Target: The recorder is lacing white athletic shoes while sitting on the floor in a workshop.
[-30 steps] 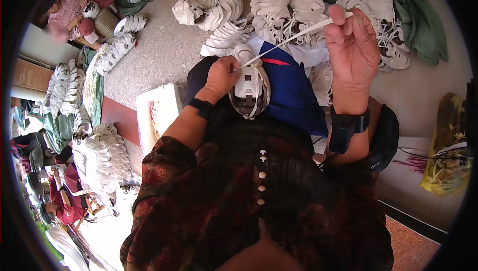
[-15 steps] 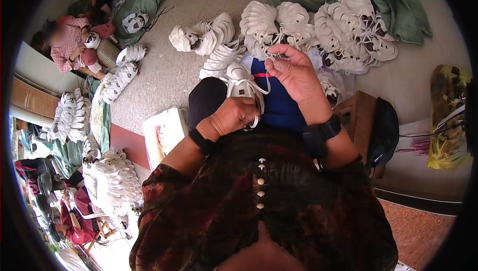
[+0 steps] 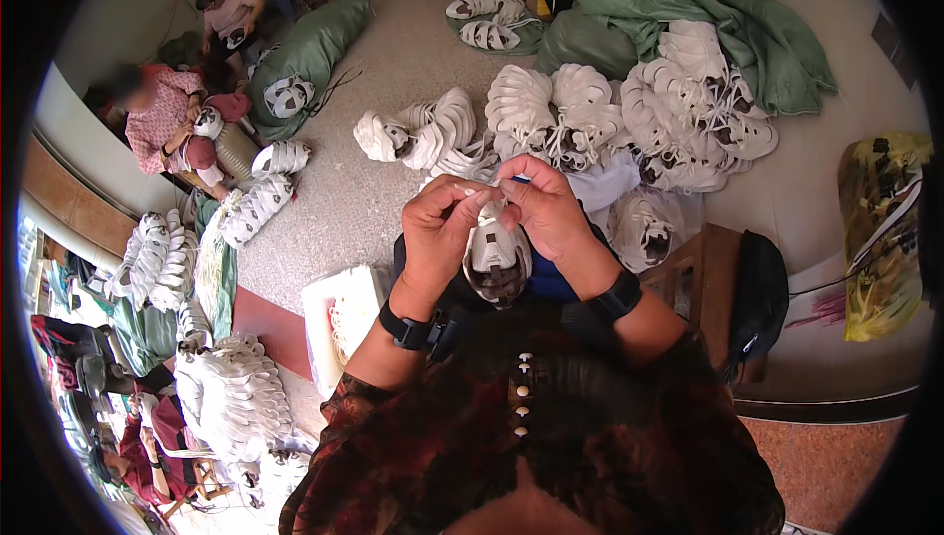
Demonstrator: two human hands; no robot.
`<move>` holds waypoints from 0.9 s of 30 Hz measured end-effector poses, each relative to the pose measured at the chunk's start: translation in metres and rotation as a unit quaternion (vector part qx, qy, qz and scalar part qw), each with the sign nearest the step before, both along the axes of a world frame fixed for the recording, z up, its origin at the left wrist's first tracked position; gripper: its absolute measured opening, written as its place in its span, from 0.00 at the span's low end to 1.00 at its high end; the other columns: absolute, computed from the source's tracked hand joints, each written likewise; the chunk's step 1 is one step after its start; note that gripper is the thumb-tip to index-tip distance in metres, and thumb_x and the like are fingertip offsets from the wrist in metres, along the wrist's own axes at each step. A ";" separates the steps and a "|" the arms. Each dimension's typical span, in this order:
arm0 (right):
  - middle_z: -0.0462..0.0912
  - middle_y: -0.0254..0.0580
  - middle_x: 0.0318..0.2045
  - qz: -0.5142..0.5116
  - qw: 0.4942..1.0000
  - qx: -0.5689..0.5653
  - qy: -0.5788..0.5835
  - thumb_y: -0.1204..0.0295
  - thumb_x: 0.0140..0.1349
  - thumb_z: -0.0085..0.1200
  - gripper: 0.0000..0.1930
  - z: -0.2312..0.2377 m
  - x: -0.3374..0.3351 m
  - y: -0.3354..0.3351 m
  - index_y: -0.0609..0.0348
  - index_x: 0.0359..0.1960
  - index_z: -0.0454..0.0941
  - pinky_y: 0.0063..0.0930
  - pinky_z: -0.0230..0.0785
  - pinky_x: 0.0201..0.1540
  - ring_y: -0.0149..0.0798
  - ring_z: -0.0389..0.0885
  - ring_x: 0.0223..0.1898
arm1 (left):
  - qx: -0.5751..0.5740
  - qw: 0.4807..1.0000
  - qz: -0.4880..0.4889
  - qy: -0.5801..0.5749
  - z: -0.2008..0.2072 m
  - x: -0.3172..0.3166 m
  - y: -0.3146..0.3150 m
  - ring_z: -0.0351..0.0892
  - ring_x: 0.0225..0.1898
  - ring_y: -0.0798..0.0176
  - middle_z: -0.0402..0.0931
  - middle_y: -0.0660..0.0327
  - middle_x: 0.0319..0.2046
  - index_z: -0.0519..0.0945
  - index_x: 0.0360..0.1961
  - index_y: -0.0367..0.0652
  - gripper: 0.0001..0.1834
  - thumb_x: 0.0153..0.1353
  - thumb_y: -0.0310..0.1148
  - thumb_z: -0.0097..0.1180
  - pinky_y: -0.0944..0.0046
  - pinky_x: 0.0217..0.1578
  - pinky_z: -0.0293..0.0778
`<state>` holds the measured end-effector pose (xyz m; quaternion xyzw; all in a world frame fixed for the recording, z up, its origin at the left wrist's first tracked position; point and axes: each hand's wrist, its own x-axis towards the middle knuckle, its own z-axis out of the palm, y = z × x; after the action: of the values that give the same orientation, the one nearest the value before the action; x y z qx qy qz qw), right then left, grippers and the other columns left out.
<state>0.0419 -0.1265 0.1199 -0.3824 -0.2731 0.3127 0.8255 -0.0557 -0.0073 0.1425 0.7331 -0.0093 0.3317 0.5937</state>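
Note:
On my lap rests a white shoe (image 3: 492,255) with a dark opening toward me. Above its far end my left hand (image 3: 440,225) and my right hand (image 3: 551,220) meet, thumbs and fingers pinched together. A short bit of white shoelace (image 3: 470,191) shows between the fingertips. The rest of the lace is hidden behind my hands, as is part of the shoe's upper.
Rows of white shoes (image 3: 521,107) lie on the floor ahead, more to the right (image 3: 678,107). A white box of laces (image 3: 339,324) stands at my left, a wooden stool (image 3: 703,274) at my right. Green sacks (image 3: 320,38) and seated co-workers (image 3: 162,127) are farther off.
My right hand has come down from its raised position with the lace, and my left hand has moved up to meet it. The shoe's opening now faces me; the view has tilted farther out.

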 end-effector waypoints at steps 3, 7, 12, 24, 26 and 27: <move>0.76 0.35 0.26 0.028 0.999 -0.021 0.003 0.76 0.61 0.48 0.02 0.015 -0.006 0.002 0.59 0.35 0.72 0.14 0.61 0.18 0.26 0.74 0.23 | -0.011 1.000 0.001 -0.019 0.009 -0.002 -0.003 0.72 0.25 0.73 0.76 0.62 0.26 0.80 0.30 0.35 0.03 0.55 0.24 0.57 0.75 0.26 0.66; 0.75 0.34 0.22 -0.008 1.000 0.003 0.012 0.76 0.61 0.49 0.03 0.025 -0.015 0.008 0.59 0.35 0.72 0.12 0.60 0.18 0.24 0.73 0.21 | -0.084 0.995 -0.029 -0.042 0.013 -0.002 -0.005 0.71 0.23 0.76 0.76 0.64 0.26 0.79 0.32 0.35 0.04 0.56 0.24 0.56 0.77 0.23 0.64; 0.75 0.33 0.22 0.006 1.000 -0.005 -0.007 0.77 0.60 0.49 0.02 0.019 -0.019 0.002 0.59 0.34 0.73 0.11 0.60 0.19 0.22 0.72 0.21 | -0.269 0.960 -0.078 -0.005 0.011 -0.006 -0.008 0.71 0.23 0.75 0.77 0.63 0.26 0.79 0.33 0.35 0.05 0.54 0.21 0.57 0.77 0.22 0.64; 0.75 0.33 0.21 0.027 0.993 -0.067 -0.091 0.78 0.59 0.49 0.01 0.020 -0.019 -0.001 0.60 0.31 0.73 0.11 0.56 0.18 0.21 0.71 0.21 | -0.210 0.973 -0.092 -0.024 0.011 -0.009 -0.001 0.76 0.26 0.69 0.78 0.59 0.26 0.78 0.34 0.31 0.06 0.53 0.17 0.55 0.72 0.28 0.72; 0.75 0.33 0.20 0.026 0.991 -0.083 -0.098 0.78 0.59 0.49 0.01 0.022 -0.020 -0.001 0.61 0.31 0.73 0.11 0.56 0.19 0.20 0.71 0.21 | -0.246 0.964 -0.096 -0.018 0.018 -0.013 -0.004 0.73 0.25 0.72 0.77 0.62 0.25 0.79 0.32 0.33 0.06 0.52 0.18 0.58 0.74 0.28 0.70; 0.74 0.32 0.19 0.028 0.986 -0.107 -0.123 0.78 0.59 0.48 0.02 0.022 -0.020 -0.002 0.62 0.29 0.73 0.12 0.57 0.19 0.20 0.70 0.20 | -0.280 0.955 -0.101 -0.013 0.020 -0.014 -0.005 0.71 0.25 0.74 0.77 0.64 0.25 0.80 0.31 0.35 0.06 0.50 0.20 0.60 0.75 0.29 0.68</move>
<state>0.0221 -0.1283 0.1423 -0.4964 -0.3483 0.3134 0.7308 -0.0692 -0.0121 0.1624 0.5283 0.0020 0.2687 0.8054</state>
